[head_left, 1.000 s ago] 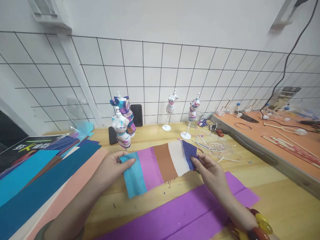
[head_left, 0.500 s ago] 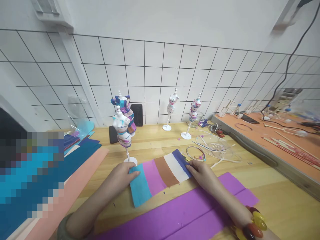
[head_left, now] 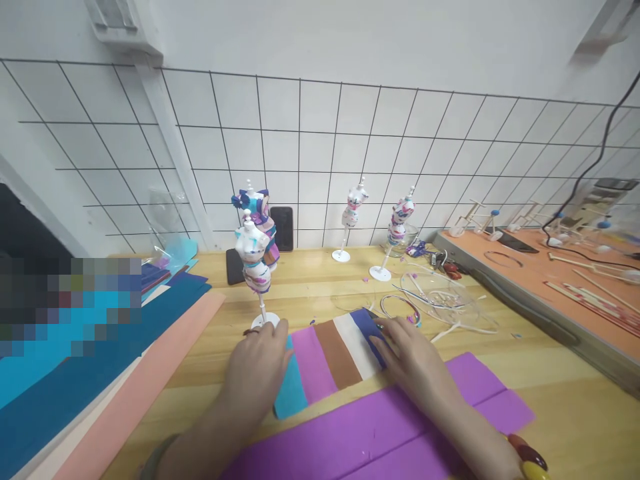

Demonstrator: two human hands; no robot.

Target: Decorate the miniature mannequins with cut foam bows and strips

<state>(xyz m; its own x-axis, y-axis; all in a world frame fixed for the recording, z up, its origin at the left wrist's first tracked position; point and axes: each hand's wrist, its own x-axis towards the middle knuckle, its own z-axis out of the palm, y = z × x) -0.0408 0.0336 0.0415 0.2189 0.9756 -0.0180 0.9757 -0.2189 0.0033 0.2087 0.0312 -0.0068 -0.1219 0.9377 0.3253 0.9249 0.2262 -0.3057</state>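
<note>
A striped sheet (head_left: 327,357) of thin cloth or crepe paper lies on the wooden table, banded turquoise, pink-violet, brown, cream and navy. My left hand (head_left: 263,363) is over its turquoise end with fingers curled down. A small dark thing (head_left: 251,332) pokes out beside those fingers, too little visible to name. At the navy end, my right hand (head_left: 413,353) has its thumb and fingers closed on the edge. Just behind my left hand stands a small white dress-form mannequin (head_left: 253,257) with coloured patches. A folded purple sheet (head_left: 365,437) lies in front, partly under my right forearm.
A dressed mannequin (head_left: 257,207) and two phones, one upright (head_left: 283,229), stand behind. Two more mannequins (head_left: 355,207) are by the tiled wall. Wire rings and plastic scraps (head_left: 445,300) lie right, beside an orange-topped table (head_left: 530,260). Coloured sheets (head_left: 165,353) are stacked left.
My left hand has moved from pinching the turquoise edge to lying curled over that end. My right hand stays at the navy end. The camera view has turned slightly left.
</note>
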